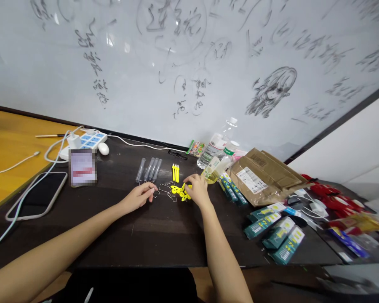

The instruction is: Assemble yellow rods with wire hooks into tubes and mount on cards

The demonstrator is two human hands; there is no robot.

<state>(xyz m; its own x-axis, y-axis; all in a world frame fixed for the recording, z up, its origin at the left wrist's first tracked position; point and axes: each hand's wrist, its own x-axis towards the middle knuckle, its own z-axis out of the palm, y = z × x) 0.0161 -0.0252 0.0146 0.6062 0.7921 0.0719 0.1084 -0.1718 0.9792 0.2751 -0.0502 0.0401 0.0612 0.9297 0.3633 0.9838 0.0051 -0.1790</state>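
Observation:
My left hand [140, 197] is over the dark table, its fingers bent together beside some thin metal wire hooks [166, 189]; whatever it pinches is too small to make out. With curled fingers, my right hand [197, 188] touches the right side of a small pile of yellow plastic pieces [182, 192]. Several clear grey tubes [152, 169] lie side by side beyond my left hand. Between the tubes and my right hand, yellow sticks [175, 173] lie in a short row above the yellow pile.
Left: a phone [39, 195], power strip [93, 139], white mouse [103, 148] and cables. Right: bottles [216, 147], a brown package [262, 174], green boxes [262, 225] and red items [334, 198]. A whiteboard [129, 101] stands behind the table.

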